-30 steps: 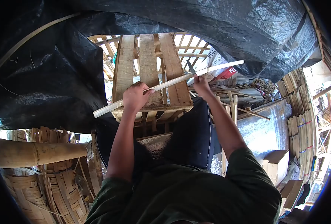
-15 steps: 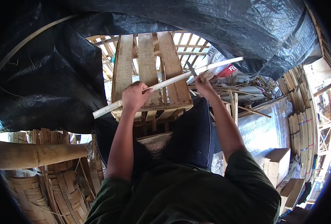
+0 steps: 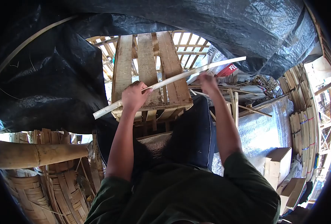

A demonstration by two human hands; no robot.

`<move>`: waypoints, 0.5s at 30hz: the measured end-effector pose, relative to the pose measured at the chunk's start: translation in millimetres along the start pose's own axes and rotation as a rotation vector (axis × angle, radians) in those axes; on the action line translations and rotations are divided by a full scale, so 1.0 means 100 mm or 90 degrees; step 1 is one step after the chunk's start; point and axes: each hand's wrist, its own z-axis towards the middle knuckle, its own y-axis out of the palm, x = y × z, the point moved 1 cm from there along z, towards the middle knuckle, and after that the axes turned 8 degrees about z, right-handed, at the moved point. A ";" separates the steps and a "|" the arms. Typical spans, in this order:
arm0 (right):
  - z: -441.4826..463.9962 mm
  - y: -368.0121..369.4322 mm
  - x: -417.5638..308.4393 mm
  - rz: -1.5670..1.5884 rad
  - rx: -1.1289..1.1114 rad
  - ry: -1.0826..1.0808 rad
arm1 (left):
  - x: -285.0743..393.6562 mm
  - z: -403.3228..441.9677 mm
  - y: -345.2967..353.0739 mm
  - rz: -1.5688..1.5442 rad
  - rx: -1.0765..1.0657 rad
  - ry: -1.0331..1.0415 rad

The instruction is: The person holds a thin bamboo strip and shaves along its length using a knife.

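Note:
A long pale bamboo strip slants across the slatted wooden bench, its right end higher than its left. My left hand is closed round the strip over the bench's near part. Right of the bench, just below the strip's right half, is my right hand, its fingers curled and blurred by motion. The knife seen in that hand a moment earlier is hardly visible now; its blade is blurred or hidden. Whether the right hand touches the strip, I cannot tell. The wooden bench stands between my knees.
Black plastic sheeting hangs at the left and overhead. A printed sack and loose bamboo sticks lie at the right. Beyond them are a silvery sheet, cardboard boxes and bundled strips. A bamboo pole crosses the lower left.
My right hand has moved right and slightly down along the strip, and the knife blade no longer shows clearly. The strip's right end has shifted slightly; my left hand keeps its place.

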 end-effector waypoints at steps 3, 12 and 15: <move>-0.22 0.12 -0.15 -0.080 0.114 -0.109 | -0.02 0.00 0.02 0.022 -0.016 -0.011; -0.48 0.26 -0.19 0.059 -0.049 -0.007 | 0.02 0.02 -0.03 0.011 -0.011 0.004; -0.06 -0.22 0.12 0.530 0.067 0.004 | 0.02 0.01 -0.02 0.021 -0.009 -0.005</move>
